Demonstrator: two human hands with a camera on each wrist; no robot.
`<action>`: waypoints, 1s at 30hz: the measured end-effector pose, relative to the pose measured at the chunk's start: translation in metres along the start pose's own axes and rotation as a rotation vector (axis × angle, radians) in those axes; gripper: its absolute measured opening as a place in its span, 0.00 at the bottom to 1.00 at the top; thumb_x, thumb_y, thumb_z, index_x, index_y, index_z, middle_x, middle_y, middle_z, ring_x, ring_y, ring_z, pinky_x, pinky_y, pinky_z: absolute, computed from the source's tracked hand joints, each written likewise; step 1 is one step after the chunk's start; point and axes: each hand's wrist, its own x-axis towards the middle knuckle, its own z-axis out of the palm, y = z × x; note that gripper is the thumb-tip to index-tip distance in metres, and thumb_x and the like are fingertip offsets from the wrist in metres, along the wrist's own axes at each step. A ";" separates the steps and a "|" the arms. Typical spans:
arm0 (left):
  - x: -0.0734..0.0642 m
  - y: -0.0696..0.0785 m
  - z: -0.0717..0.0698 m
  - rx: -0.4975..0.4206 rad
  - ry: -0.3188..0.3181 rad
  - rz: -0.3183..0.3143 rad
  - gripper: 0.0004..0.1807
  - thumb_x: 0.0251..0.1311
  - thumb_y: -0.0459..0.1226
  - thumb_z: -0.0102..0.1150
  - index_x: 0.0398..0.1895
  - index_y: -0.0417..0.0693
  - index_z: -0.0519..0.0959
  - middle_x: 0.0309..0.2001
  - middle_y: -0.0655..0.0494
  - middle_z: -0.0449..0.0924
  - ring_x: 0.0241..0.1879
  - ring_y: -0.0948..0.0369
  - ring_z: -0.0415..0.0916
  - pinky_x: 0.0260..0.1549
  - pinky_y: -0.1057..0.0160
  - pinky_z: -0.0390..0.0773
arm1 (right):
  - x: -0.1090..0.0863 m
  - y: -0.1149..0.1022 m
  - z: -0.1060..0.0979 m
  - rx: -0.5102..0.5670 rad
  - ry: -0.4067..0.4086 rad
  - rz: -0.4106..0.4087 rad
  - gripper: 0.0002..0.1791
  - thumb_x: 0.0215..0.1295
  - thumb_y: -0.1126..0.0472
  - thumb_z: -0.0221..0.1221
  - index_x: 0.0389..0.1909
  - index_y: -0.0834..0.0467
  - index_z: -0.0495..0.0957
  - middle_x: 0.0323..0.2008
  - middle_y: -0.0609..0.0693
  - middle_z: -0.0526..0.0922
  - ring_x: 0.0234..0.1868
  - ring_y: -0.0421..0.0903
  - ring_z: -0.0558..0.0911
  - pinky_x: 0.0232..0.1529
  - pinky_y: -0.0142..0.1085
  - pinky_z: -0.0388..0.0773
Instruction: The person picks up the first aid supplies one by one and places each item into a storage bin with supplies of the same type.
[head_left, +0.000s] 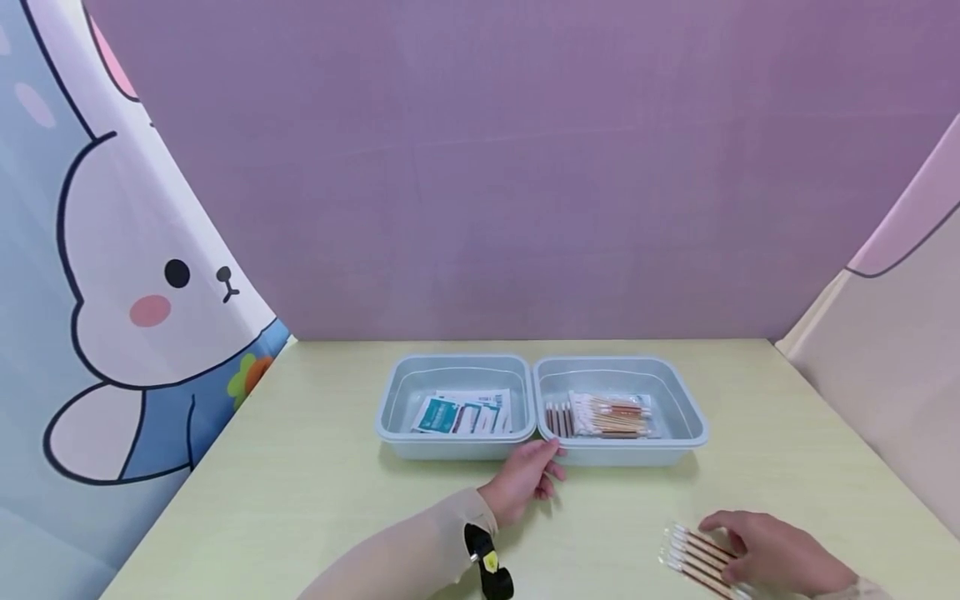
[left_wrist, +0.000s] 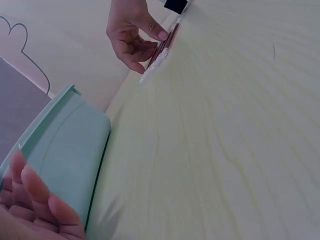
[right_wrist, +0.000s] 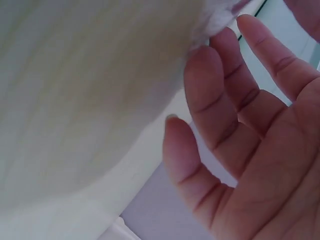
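Observation:
My right hand (head_left: 776, 550) pinches a clear pack of cotton swabs (head_left: 701, 560) with white tips and reddish-brown sticks, low over the table at the front right. In the left wrist view, the thumb lies on one side of the pack and fingers on the other. My left hand (head_left: 522, 479) is at the near wall of the right tray (head_left: 630, 455), fingertips right at its rim and fingers loosely bent. Inside that tray lie more swab packs (head_left: 618, 417). The left tray (head_left: 457, 450) holds flat teal-and-white packets (head_left: 465, 414).
Both light-blue trays stand side by side on the pale yellow table (head_left: 322, 500). Behind is a purple backdrop (head_left: 525, 167); a rabbit-print cloth (head_left: 165, 250) hangs at the left and a pale cloth (head_left: 892, 375) at the right. My left wrist wears a black strap (head_left: 487, 560).

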 end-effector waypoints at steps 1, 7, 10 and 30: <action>0.000 0.000 0.000 -0.005 0.000 0.000 0.18 0.72 0.44 0.45 0.45 0.38 0.76 0.24 0.58 0.72 0.17 0.66 0.63 0.20 0.70 0.65 | 0.000 0.000 0.000 0.003 -0.003 -0.020 0.20 0.47 0.58 0.71 0.43 0.54 0.79 0.26 0.42 0.69 0.28 0.34 0.66 0.28 0.33 0.64; -0.001 0.002 0.000 -0.004 0.016 0.003 0.17 0.72 0.44 0.46 0.44 0.38 0.77 0.22 0.58 0.71 0.16 0.66 0.63 0.19 0.70 0.64 | 0.003 0.001 -0.001 0.004 -0.035 -0.073 0.09 0.52 0.59 0.69 0.30 0.50 0.77 0.23 0.37 0.69 0.26 0.32 0.65 0.26 0.32 0.63; -0.002 0.003 0.001 0.011 0.036 0.007 0.17 0.71 0.44 0.47 0.43 0.39 0.77 0.21 0.59 0.70 0.15 0.66 0.62 0.18 0.70 0.63 | 0.003 0.002 -0.002 0.006 -0.030 -0.098 0.08 0.54 0.59 0.68 0.28 0.49 0.77 0.23 0.35 0.70 0.26 0.32 0.65 0.26 0.32 0.63; -0.003 0.004 0.003 0.022 0.064 0.014 0.16 0.71 0.44 0.48 0.42 0.39 0.78 0.19 0.58 0.68 0.14 0.66 0.60 0.17 0.70 0.60 | 0.024 -0.040 -0.036 0.014 0.400 -0.468 0.09 0.55 0.72 0.64 0.38 0.64 0.81 0.25 0.33 0.75 0.23 0.27 0.65 0.20 0.29 0.64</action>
